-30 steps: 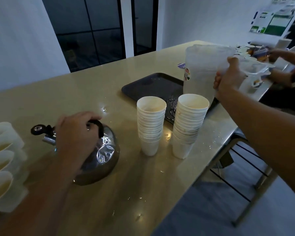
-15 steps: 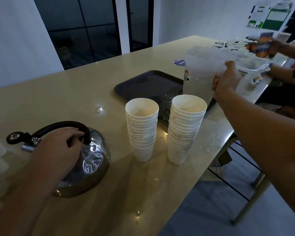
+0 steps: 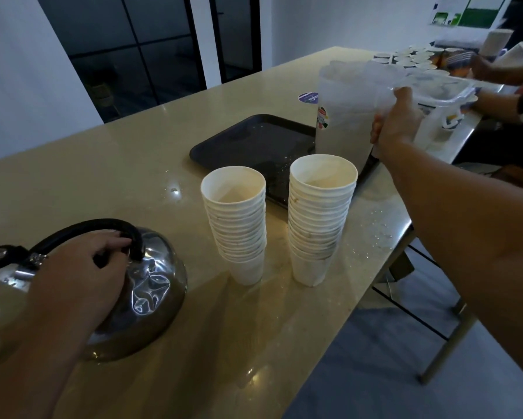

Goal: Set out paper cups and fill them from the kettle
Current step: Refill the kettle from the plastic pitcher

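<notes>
On the table (image 3: 103, 164), dented shiny kettle (image 3: 145, 285).

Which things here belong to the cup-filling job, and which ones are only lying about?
For the job: kettle, gripped at its handle by the left hand; two stacks of paper cups; table.

Lying about: black tray; translucent plastic jug, held by the right hand.

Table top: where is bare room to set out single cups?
Bare table lies behind the kettle toward the window, and in front of the two cup stacks near the front edge. Crowded: the tray, the plastic jug, the far right end.
</notes>
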The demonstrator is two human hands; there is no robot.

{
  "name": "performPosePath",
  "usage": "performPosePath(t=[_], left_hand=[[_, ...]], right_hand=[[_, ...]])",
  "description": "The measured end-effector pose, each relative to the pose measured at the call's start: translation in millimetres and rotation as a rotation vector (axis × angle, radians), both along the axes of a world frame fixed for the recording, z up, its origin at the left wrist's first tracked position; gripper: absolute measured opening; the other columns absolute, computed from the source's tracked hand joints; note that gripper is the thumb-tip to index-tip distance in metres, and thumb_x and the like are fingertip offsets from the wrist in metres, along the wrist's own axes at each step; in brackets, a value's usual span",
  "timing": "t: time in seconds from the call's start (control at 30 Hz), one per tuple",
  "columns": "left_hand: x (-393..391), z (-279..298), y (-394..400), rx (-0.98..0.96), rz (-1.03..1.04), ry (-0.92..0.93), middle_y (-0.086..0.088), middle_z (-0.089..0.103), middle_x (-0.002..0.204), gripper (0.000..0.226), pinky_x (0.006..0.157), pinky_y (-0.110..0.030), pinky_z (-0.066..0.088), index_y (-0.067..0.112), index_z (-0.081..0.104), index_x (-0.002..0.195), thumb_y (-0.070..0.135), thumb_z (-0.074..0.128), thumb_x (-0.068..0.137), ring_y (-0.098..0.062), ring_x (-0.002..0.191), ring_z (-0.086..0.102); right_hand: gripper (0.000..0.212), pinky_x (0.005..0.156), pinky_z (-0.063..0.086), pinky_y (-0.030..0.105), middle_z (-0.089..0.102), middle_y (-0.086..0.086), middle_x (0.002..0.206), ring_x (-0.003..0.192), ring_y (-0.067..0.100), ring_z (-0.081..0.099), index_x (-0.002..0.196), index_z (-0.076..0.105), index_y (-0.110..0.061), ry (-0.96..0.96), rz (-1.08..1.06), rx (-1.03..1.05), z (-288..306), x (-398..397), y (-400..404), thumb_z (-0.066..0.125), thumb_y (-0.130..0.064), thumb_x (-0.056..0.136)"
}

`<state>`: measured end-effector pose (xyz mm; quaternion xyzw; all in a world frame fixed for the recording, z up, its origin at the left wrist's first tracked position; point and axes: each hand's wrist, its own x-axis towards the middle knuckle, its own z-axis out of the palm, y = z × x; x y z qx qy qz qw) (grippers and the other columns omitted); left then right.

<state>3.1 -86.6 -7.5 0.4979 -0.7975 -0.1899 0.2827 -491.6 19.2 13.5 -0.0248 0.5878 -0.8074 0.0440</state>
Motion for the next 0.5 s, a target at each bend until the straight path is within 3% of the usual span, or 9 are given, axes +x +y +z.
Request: performPosePath(t=[0.1, 0.2, 0.3, 0.4, 0.5], left_hand=[[-0.9, -0.6, 0.9, -0.013, 0.004, -0.039, 0.007, 0.067, 0.121, 0.021, 0.099, -0.047, 0.045, 0.033, 0.073, 0.099, 0.019, 0.060, 0.091, -0.021, 0.117, 0.057], [-1.2, -0.7, 1.6, -0.033, 0.007, -0.043, 0.004, 0.067, 0.122, 0.021, 0.098, -0.044, 0.043, 0.022, 0.075, 0.104, 0.012, 0.061, 0.092, -0.022, 0.117, 0.057], [-1.5, 0.9, 3.2, -0.051, 0.009, -0.062, 0.006, 0.067, 0.124, 0.022, 0.095, -0.040, 0.041, 0.020, 0.075, 0.106, 0.012, 0.060, 0.092, -0.021, 0.118, 0.057], [-1.0, 1.4, 3.3, -0.055, 0.008, -0.063, 0.006, 0.067, 0.124, 0.024, 0.095, -0.038, 0.041, 0.020, 0.075, 0.107, 0.012, 0.059, 0.091, -0.021, 0.118, 0.057], [-1.3, 0.1, 2.5, -0.046, 0.014, -0.060, 0.006, 0.067, 0.124, 0.024, 0.094, -0.037, 0.042, 0.020, 0.075, 0.107, 0.013, 0.058, 0.091, -0.021, 0.117, 0.057]], right_hand=[[0.052, 0.043, 0.034, 0.021, 0.053, 0.004, 0.056, 0.042, 0.016, 0.043, 0.106, 0.051, -0.014, 0.027, 0.016, 0.028, 0.0, -0.1, 2.9, 0.057, -0.052, 0.072], [0.057, 0.046, 0.040, 0.025, 0.059, 0.005, 0.062, 0.045, 0.016, 0.051, 0.109, 0.053, -0.014, 0.039, 0.037, 0.046, 1.0, 6.7, 8.3, 0.057, -0.057, 0.070], [0.062, 0.065, 0.048, 0.026, 0.066, 0.002, 0.095, 0.076, 0.015, 0.063, 0.118, 0.056, -0.014, 0.144, -0.083, 0.144, -2.0, 27.5, 11.2, 0.056, -0.064, 0.082], [0.052, 0.071, 0.044, 0.025, 0.053, -0.001, 0.100, 0.085, 0.012, 0.055, 0.105, 0.041, -0.020, 0.157, -0.191, 0.118, -25.9, 66.8, 20.4, 0.059, -0.064, 0.085], [0.046, 0.084, 0.049, 0.042, 0.053, 0.004, 0.099, 0.090, 0.022, 0.052, 0.095, 0.039, -0.021, 0.216, -0.140, 0.353, -67.6, 99.9, 27.8, 0.061, -0.057, 0.077]])
